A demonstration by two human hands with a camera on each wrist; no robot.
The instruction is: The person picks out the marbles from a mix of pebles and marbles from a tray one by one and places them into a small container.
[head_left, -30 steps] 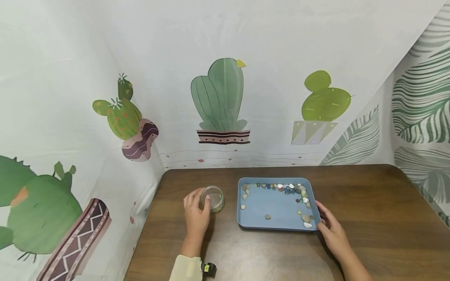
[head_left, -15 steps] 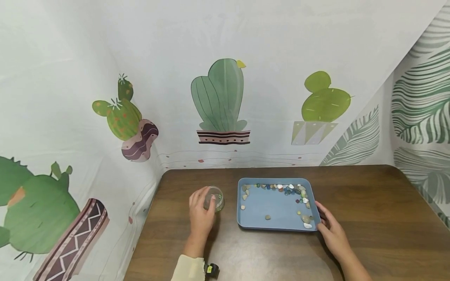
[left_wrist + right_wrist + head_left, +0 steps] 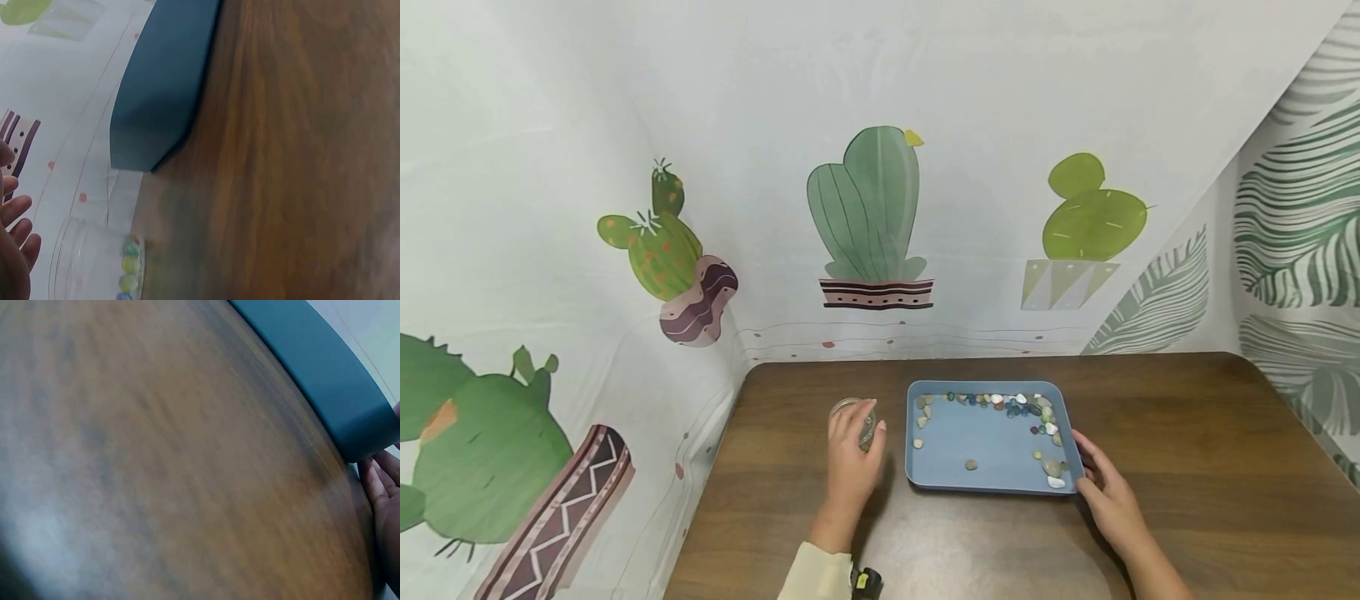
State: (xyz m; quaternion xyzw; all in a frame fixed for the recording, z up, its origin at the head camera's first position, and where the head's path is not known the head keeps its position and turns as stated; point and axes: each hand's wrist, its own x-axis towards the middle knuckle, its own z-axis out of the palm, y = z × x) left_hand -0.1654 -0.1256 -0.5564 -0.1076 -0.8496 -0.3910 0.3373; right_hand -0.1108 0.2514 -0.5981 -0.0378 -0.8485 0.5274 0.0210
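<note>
In the head view my left hand [image 3: 852,462] is over the clear round jar [image 3: 867,432], its fingers loosely bent and partly hiding it. In the left wrist view the fingers [image 3: 17,211] are spread beside the jar [image 3: 94,262], apart from its wall. Several green, yellow and blue glass marbles [image 3: 130,265] lie in its bottom. At the right end of the shallow blue tray [image 3: 985,437], my right hand [image 3: 1108,496] grips the front right corner. In the right wrist view, fingers [image 3: 374,481] meet the tray's corner [image 3: 350,425] low down near the table.
Inside the tray, pebbles and coloured glass pieces [image 3: 1015,406] line the back and right walls, with a few pebbles at the left and one brown pebble [image 3: 972,464] near the front. The brown wooden table [image 3: 1210,450] meets a white cactus-print cloth [image 3: 985,333] behind.
My left hand has moved right, from the jar's left side to over its front, its fingers coming off the rim. The right hand and tray stay where they were.
</note>
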